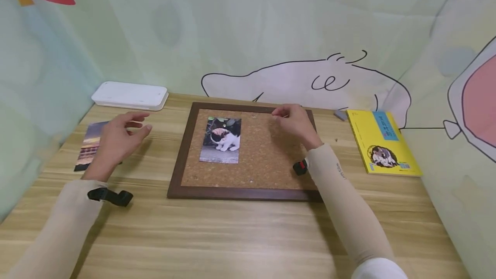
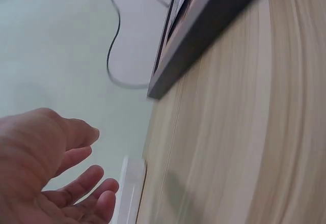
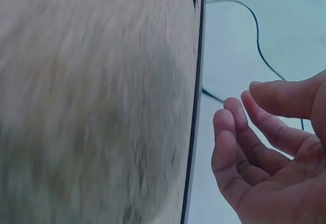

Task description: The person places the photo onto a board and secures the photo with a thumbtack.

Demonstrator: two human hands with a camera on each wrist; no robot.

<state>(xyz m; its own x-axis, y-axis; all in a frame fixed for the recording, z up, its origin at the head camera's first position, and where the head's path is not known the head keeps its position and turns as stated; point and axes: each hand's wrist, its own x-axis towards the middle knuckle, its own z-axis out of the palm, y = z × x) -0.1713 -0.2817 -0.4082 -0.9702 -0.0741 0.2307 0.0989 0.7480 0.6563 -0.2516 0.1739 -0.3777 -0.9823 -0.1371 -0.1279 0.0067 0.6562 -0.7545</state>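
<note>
- Corkboard [image 1: 271,158]: cat photo [image 1: 226,143] on left half.
- Left hand [image 1: 122,138]: loosely curved, empty, near sunset photo [image 1: 88,149].
- Right hand [image 1: 296,123]: above corkboard, fingers bent; cannot tell if holding anything.

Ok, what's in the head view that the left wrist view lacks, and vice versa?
Only head: the right hand, yellow book and sunset photo.
Only left wrist: a close look at the palm side of the left hand, with its fingers loosely curled.
Both: the left hand itself, the board's dark frame, white case, wooden table and pale wall.
</note>
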